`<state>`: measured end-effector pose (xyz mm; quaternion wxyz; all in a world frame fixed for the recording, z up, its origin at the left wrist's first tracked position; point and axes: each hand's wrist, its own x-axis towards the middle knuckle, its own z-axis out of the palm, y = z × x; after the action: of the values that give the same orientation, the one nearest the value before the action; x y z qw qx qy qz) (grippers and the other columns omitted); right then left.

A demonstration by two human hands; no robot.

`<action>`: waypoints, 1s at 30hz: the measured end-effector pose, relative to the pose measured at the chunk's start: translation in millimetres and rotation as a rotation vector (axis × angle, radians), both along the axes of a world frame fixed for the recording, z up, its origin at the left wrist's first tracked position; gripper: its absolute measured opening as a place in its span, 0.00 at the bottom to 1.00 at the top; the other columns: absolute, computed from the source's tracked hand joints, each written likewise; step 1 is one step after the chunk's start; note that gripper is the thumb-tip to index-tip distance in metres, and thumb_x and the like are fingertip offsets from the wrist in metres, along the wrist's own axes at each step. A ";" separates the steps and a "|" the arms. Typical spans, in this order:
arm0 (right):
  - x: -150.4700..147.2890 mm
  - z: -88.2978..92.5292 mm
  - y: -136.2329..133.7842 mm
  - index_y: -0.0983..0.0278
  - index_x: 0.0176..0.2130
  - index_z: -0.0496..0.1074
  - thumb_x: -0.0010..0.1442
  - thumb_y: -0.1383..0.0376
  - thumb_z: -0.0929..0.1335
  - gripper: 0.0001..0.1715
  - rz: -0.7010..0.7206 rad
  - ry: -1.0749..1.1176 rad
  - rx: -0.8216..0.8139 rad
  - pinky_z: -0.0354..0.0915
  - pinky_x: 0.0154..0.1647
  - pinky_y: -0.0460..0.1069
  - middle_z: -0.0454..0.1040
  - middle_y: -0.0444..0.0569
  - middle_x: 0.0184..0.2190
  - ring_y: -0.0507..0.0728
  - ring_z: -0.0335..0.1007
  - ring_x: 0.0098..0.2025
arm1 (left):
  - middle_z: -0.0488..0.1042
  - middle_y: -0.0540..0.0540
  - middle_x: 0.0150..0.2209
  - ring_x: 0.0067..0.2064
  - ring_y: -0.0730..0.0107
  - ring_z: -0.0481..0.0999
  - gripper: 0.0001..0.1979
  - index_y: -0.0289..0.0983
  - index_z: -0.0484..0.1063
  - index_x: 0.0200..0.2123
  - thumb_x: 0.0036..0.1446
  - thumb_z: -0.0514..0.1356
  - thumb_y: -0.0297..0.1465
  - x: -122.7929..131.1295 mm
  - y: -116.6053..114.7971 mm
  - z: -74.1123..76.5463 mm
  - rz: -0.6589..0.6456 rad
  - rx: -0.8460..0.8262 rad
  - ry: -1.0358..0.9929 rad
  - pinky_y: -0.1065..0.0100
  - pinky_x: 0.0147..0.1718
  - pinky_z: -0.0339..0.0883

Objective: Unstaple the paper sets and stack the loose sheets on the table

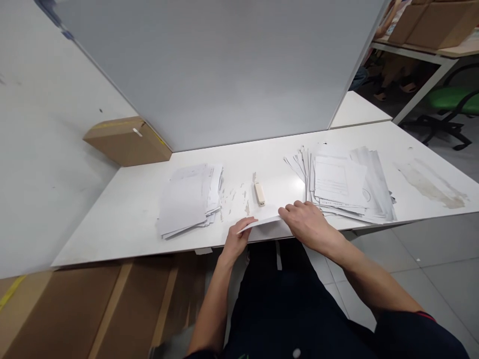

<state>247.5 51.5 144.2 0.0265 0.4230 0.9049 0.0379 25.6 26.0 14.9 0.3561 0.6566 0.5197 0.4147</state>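
Observation:
Some paper (264,221) is held nearly edge-on above the table's front edge; how many sheets I cannot tell. My left hand (237,238) pinches its left end between thumb and fingers. At the other end, my right hand (306,222) grips the paper with curled fingers. Just beyond the paper lies a small cream stapler (259,193). To the left is a loose stack of white papers (185,202). A larger, fanned pile of printed papers (339,182) lies right of my right hand.
The white table (127,219) has worn, stained patches. A tall pale grey board (239,75) stands along its back. One cardboard box (129,142) leans at the back left, and large cardboard boxes (75,309) stand below left. Another person's arm (387,22) and a green chair (452,99) are far right.

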 end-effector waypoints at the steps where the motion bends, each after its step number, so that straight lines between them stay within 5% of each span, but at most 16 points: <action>1: 0.5 0.4 0.6 0.66 0.29 0.64 0.47 0.82 0.61 0.13 0.000 -0.003 -0.007 0.41 0.23 0.48 0.66 0.47 0.21 0.52 0.58 0.23 | 0.74 0.44 0.46 0.49 0.64 0.71 0.14 0.40 0.74 0.42 0.58 0.52 0.36 0.6 0.1 0.0 0.016 -0.002 -0.005 0.57 0.51 0.62; 6: 14.8 10.9 4.9 0.64 0.28 0.63 0.52 0.79 0.59 0.11 0.007 0.096 -0.010 0.41 0.23 0.48 0.65 0.45 0.19 0.51 0.56 0.22 | 0.77 0.46 0.39 0.42 0.64 0.74 0.13 0.39 0.76 0.37 0.55 0.56 0.37 3.6 0.4 9.4 0.137 -0.021 -0.051 0.63 0.44 0.66; 10: 37.3 5.5 9.1 0.63 0.29 0.64 0.62 0.65 0.58 0.11 -0.088 0.345 -0.311 0.46 0.21 0.46 0.64 0.43 0.18 0.50 0.55 0.19 | 0.75 0.50 0.27 0.31 0.68 0.73 0.12 0.35 0.75 0.31 0.51 0.59 0.39 5.5 5.3 20.1 0.263 -0.079 -0.108 0.69 0.31 0.66; 16: 57.7 -63.3 -4.8 0.65 0.34 0.69 0.59 0.54 0.60 0.18 -0.446 0.953 -1.119 0.63 0.29 0.48 0.75 0.48 0.31 0.56 0.71 0.30 | 0.71 0.51 0.22 0.27 0.73 0.69 0.15 0.35 0.72 0.26 0.51 0.57 0.41 14.1 21.6 11.6 0.342 -0.189 -0.076 0.72 0.28 0.62; 18: 60.1 -84.0 -15.8 0.66 0.36 0.69 0.57 0.53 0.62 0.18 -0.592 1.097 -1.272 0.65 0.30 0.49 0.76 0.49 0.30 0.57 0.72 0.30 | 0.72 0.50 0.23 0.28 0.72 0.70 0.14 0.36 0.72 0.26 0.53 0.56 0.40 18.5 26.2 5.8 0.367 -0.162 0.026 0.71 0.30 0.62; 21: 62.7 -97.9 -28.4 0.67 0.39 0.70 0.55 0.53 0.64 0.20 -0.710 1.230 -1.333 0.65 0.28 0.48 0.76 0.48 0.28 0.56 0.72 0.28 | 0.74 0.49 0.25 0.28 0.71 0.71 0.14 0.37 0.72 0.28 0.54 0.53 0.40 24.0 31.9 -1.2 0.383 -0.098 0.151 0.70 0.32 0.62; 30: 65.5 -99.8 -20.0 0.66 0.38 0.70 0.54 0.54 0.66 0.18 -0.819 1.278 -1.329 0.66 0.27 0.48 0.77 0.49 0.28 0.57 0.73 0.28 | 0.73 0.46 0.34 0.32 0.70 0.71 0.18 0.39 0.66 0.51 0.59 0.48 0.33 28.5 37.7 -4.1 0.359 0.024 0.316 0.68 0.34 0.62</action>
<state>313.0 31.5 44.4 -0.2222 0.5416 0.3722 -0.7203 54.1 63.8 10.8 0.1831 0.6146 0.6726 0.3693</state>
